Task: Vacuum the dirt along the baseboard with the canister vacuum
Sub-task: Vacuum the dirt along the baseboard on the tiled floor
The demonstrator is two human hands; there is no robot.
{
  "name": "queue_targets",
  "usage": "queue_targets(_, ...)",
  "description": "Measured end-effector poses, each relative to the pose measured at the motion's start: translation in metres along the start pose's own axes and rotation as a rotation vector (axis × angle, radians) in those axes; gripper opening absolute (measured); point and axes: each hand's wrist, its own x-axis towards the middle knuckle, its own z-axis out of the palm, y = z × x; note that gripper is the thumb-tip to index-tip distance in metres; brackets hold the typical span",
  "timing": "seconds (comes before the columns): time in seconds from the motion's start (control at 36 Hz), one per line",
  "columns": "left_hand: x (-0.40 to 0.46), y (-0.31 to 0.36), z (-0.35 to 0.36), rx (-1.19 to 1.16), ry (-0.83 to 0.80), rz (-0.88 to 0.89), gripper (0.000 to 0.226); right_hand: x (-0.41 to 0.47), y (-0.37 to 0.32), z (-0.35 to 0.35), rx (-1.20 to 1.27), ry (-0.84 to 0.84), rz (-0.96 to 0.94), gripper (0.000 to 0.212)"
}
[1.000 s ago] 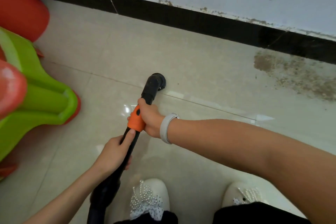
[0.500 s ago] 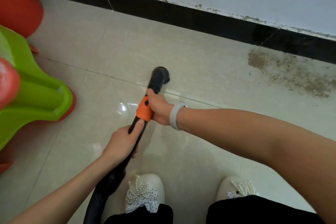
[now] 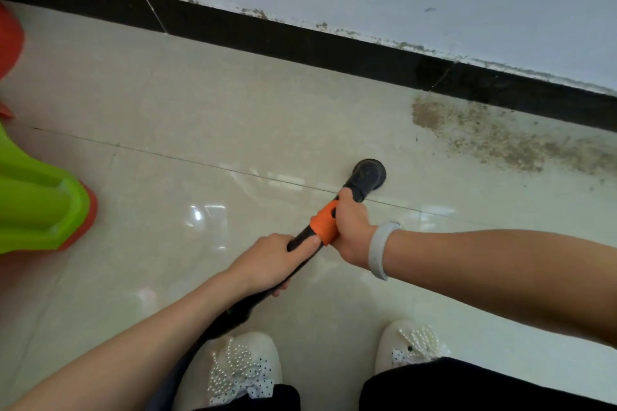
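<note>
The vacuum hose (image 3: 187,367) runs out of view at the bottom edge, so the canister is unseen. The right hand's fingers (image 3: 347,197) wrap under the orange collar (image 3: 324,223), hidden. The dirt patch (image 3: 494,137) and the green plastic toy (image 3: 36,200) are cut off by the frame edges.

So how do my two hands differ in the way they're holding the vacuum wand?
The right hand grips the vacuum wand further forward, at the orange collar just behind the round brush nozzle; the left hand grips the black tube further back, toward the hose. The right wrist wears a pale wristband; the left wrist is bare. Both hands wrap around the same wand.
</note>
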Motion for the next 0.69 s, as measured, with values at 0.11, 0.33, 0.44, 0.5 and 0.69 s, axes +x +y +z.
queue_targets(0.11, 0.01, 0.017, 0.009, 0.106, -0.061, 0.031, 0.055, 0.003, -0.004, -0.028, 0.049, 0.076, 0.032, 0.025)
queue_targets(0.33, 0.022, 0.022, -0.006, 0.078, 0.083, 0.028, 0.055, 0.009, -0.027, -0.012, 0.006, 0.05, -0.04, 0.028)
queue_targets(0.44, 0.012, 0.006, -0.025, 0.054, 0.242, -0.022, 0.055, 0.005, -0.033, 0.031, -0.023, -0.079, -0.066, 0.023)
queue_targets(0.5, 0.007, -0.006, -0.037, 0.008, 0.321, -0.055, 0.055, 0.001, -0.035, 0.056, -0.065, -0.159, -0.075, 0.023)
queue_targets(0.69, -0.018, -0.039, -0.061, -0.169, 0.551, -0.168, 0.054, -0.016, -0.034, 0.133, -0.23, -0.41, -0.062, 0.022)
